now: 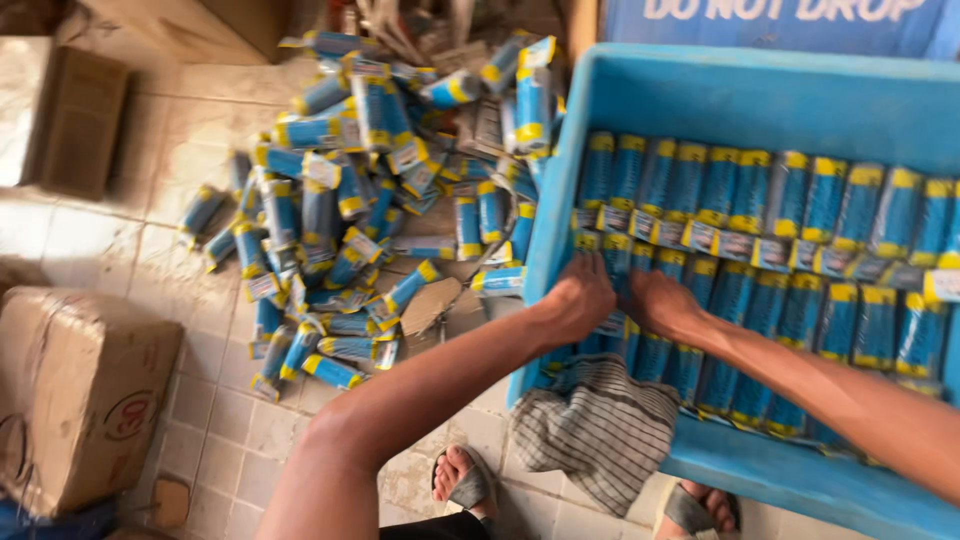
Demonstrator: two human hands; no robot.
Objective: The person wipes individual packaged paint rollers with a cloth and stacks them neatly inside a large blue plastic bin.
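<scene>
A large blue plastic crate (740, 95) holds neat rows of blue packets with yellow bands (760, 200). My left hand (580, 295) and my right hand (660, 300) are both inside the crate's left end, pressed onto packets of the lower row, fingers curled over them. Whether either hand actually grips a packet is not clear. A loose heap of the same blue packets (350, 200) lies on the tiled floor to the left of the crate.
A striped grey cloth (595, 430) hangs over the crate's near edge. Cardboard boxes stand at the left (80, 390) and upper left (70, 115). My sandalled feet (465, 480) are on the tiles below the crate.
</scene>
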